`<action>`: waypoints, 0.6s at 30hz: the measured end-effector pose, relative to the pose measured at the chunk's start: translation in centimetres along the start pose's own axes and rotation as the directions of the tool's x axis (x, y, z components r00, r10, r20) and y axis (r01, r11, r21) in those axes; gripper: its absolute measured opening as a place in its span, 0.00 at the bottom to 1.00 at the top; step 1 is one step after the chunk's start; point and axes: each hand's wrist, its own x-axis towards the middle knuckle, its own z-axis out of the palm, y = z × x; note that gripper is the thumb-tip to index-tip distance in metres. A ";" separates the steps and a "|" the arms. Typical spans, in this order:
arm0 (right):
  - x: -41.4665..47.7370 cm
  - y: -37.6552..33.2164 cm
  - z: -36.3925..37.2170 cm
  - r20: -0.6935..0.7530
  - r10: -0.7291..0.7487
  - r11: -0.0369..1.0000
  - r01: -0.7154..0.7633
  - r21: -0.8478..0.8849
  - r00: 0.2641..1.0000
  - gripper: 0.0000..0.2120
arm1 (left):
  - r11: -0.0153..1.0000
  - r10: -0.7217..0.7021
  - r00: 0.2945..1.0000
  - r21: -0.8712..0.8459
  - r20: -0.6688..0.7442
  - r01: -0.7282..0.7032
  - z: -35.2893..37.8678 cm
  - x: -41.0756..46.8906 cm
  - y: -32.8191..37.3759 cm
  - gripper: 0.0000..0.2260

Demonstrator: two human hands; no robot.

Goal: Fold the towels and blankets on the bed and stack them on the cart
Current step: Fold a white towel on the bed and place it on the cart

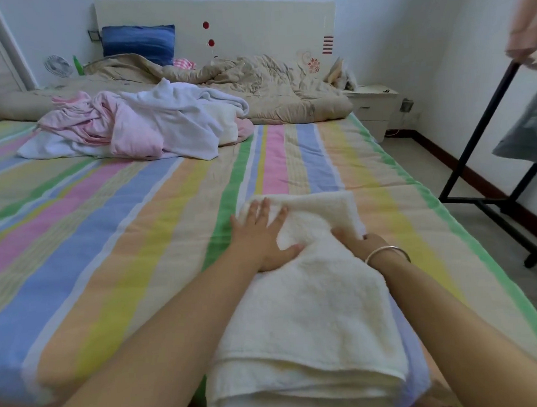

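At the near end of the striped sheet (109,241), cream towel (312,309) lies part-folded in a long strip: my left hand (264,234) spread flat on it, right hand (359,241) pinching a fold. Further up the sheet, pink-and-white pile (134,129) untouched; off the sheet's right edge, black wheeled frame (473,139), likely the cart, no stack visible. Most left, I'd say.

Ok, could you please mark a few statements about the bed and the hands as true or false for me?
1. The left hand lies flat on the cream towel. True.
2. The right hand has a bracelet at its wrist. True.
3. The pile of pink and white laundry is neatly folded. False: it lies crumpled.
4. The pillow by the headboard is red. False: it is blue.
5. The cream towel lies on the floor. False: it lies on the striped bed.
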 end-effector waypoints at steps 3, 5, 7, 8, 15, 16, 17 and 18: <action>0.2 0.4 0.0 0.211 0.083 0.969 -0.127 0.209 0.974 0.44 | 0.982 0.028 0.999 -0.187 -0.044 -0.036 -0.2 -1.2 -0.7 0.40; 0.0 0.4 -0.1 0.316 0.067 0.946 -0.160 0.281 0.946 0.44 | 0.891 -0.069 0.971 -0.453 -0.230 -0.044 -0.1 -3.2 -1.6 0.39; -0.3 0.3 -0.2 0.326 0.029 0.933 -0.142 0.331 0.945 0.34 | 0.747 -0.359 0.896 -0.656 -0.262 0.108 0.0 -6.0 -2.7 0.36; -0.5 0.3 -0.1 0.310 0.023 0.921 -0.141 0.363 0.950 0.31 | 0.684 -0.466 0.870 -0.689 -0.161 0.239 -0.1 -7.7 -3.4 0.35; -3.3 -2.3 1.6 0.163 -0.071 0.780 -0.047 0.624 0.984 0.10 | 0.615 -0.240 0.919 -0.683 0.312 0.393 -4.3 -13.3 -4.2 0.32; -3.7 -2.7 1.8 0.171 -0.065 0.728 -0.071 0.682 0.983 0.13 | 0.688 -0.289 0.936 -0.636 0.200 0.349 -5.4 -12.6 -4.5 0.31; -4.0 -3.1 2.1 0.178 -0.064 0.670 -0.090 0.737 0.982 0.17 | 0.765 -0.328 0.942 -0.566 0.071 0.309 -6.8 -11.7 -4.9 0.30; -4.4 -3.2 2.6 0.182 -0.064 0.615 -0.105 0.781 0.981 0.18 | 0.826 -0.351 0.935 -0.489 -0.056 0.281 -8.3 -10.9 -5.3 0.29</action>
